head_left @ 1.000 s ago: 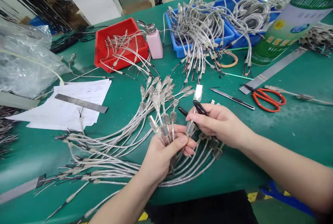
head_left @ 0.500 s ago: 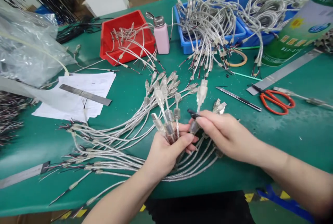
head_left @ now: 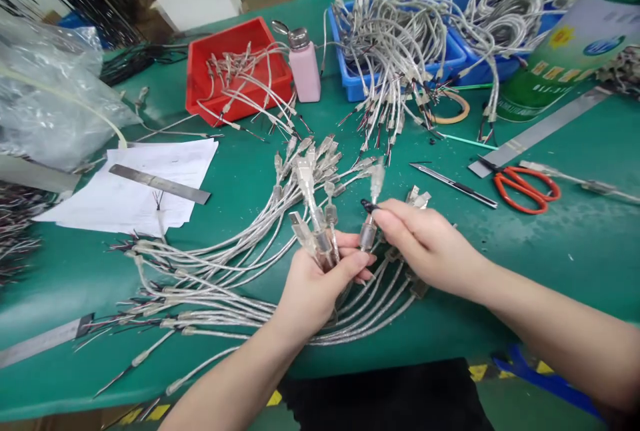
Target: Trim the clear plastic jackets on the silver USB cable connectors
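My left hand (head_left: 317, 284) is closed around a bunch of clear-sheathed USB cables (head_left: 323, 224), their plugs and clear cylindrical lumps standing up above the fingers. One more USB cable (head_left: 367, 236) rises from its fingertips, with the plug (head_left: 377, 181) upright and slightly blurred. Beside that cable, my right hand (head_left: 425, 241) pinches a small black piece (head_left: 369, 206) between thumb and forefinger, against the cable just below the plug. Its exact kind is unclear. More USB cables (head_left: 250, 231) lie fanned out to the left, and several plug ends (head_left: 419, 197) show behind my right hand.
Behind stand a red bin (head_left: 240, 101) of cables, a pink pump bottle (head_left: 305, 71) and blue bins (head_left: 353, 87) heaped with cables. To the right lie a craft knife (head_left: 455, 185), orange-handled scissors (head_left: 527, 189), a steel ruler (head_left: 543, 127) and a green bottle (head_left: 525, 94). Papers (head_left: 135, 201) lie left.
The single cable's plug has tipped a little to the left and lowered, and my right hand with the black piece has shifted slightly left and up. The whole view has shifted a little.
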`<state>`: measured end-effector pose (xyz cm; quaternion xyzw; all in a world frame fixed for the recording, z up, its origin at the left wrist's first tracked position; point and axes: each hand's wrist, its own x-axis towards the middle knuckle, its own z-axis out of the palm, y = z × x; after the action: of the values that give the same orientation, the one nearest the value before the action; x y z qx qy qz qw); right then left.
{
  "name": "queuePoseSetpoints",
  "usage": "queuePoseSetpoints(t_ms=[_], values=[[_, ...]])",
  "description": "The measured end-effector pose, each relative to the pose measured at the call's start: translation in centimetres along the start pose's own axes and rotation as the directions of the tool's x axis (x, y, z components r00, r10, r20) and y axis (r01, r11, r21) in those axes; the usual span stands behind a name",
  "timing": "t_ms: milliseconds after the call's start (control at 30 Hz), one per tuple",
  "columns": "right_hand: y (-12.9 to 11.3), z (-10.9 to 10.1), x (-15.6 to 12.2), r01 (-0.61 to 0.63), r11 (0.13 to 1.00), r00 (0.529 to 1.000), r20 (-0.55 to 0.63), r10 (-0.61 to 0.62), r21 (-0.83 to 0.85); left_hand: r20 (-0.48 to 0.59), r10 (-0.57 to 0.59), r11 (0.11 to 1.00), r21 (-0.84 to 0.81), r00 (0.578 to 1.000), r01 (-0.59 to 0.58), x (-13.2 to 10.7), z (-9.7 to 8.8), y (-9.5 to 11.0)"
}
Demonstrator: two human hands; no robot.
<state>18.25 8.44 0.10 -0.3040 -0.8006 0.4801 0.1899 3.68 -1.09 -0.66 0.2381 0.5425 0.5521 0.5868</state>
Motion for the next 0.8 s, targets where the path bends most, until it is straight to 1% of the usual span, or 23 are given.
queuePoseSetpoints(t_ms=[33,67,133,167,233,333,400,500,567,633,700,733,800], values=[[0.2,-0.1,0.2,-0.028,0.994,1.0,-0.008,0.029,0.106,0.02,-0.023,0.999,-0.027,1.0,0.023,-0.1,0.1,0.1],[0.3,-0.3,0.3,-0.067,0.968,0.998,0.013,0.066,0.24,0.047,-0.042,0.998,-0.048,0.998,0.044,-0.1,0.1,0.2],[0.5,-0.3,0.5,-0.142,0.866,0.99,0.077,0.119,0.48,0.112,-0.07,0.995,-0.068,0.991,0.077,-0.1,0.2,0.4],[0.6,-0.3,0.6,-0.163,0.814,0.987,0.09,0.135,0.558,0.14,-0.08,0.993,-0.07,0.987,0.09,-0.1,0.2,0.5],[0.8,0.0,0.7,-0.179,0.746,0.983,0.087,0.161,0.642,0.167,-0.096,0.99,-0.085,0.981,0.111,0.0,0.2,0.5],[0.9,0.4,0.8,-0.18,0.714,0.981,0.067,0.185,0.677,0.162,-0.112,0.981,-0.138,0.98,0.135,0.0,0.1,0.5],[0.9,0.3,0.9,-0.182,0.734,0.979,0.054,0.194,0.654,0.159,-0.116,0.976,-0.165,0.98,0.142,0.0,0.0,0.5],[0.4,-0.1,0.6,-0.171,0.806,0.984,0.061,0.166,0.567,0.108,-0.128,0.972,-0.183,0.986,0.147,0.1,0.0,0.3],[-0.2,-0.5,0.1,-0.183,0.852,0.982,0.13,0.135,0.49,0.057,-0.13,0.972,-0.19,0.99,0.139,0.1,0.0,0.3],[-0.8,-0.8,-0.5,-0.184,0.907,0.967,0.237,0.097,0.38,0.036,-0.117,0.976,-0.182,0.992,0.122,0.2,0.0,0.3],[-1.1,-0.8,-1.0,-0.131,0.962,0.952,0.3,0.055,0.239,0.041,-0.1,0.98,-0.167,0.994,0.106,0.3,-0.1,0.3],[-1.1,-0.8,-1.1,-0.087,0.982,0.952,0.303,0.033,0.168,0.044,-0.093,0.983,-0.156,0.995,0.099,0.3,-0.1,0.3],[-1.0,-0.8,-1.2,-0.017,0.999,0.964,0.267,0.005,0.043,0.041,-0.084,0.986,-0.138,0.996,0.089,0.3,-0.1,0.3]])
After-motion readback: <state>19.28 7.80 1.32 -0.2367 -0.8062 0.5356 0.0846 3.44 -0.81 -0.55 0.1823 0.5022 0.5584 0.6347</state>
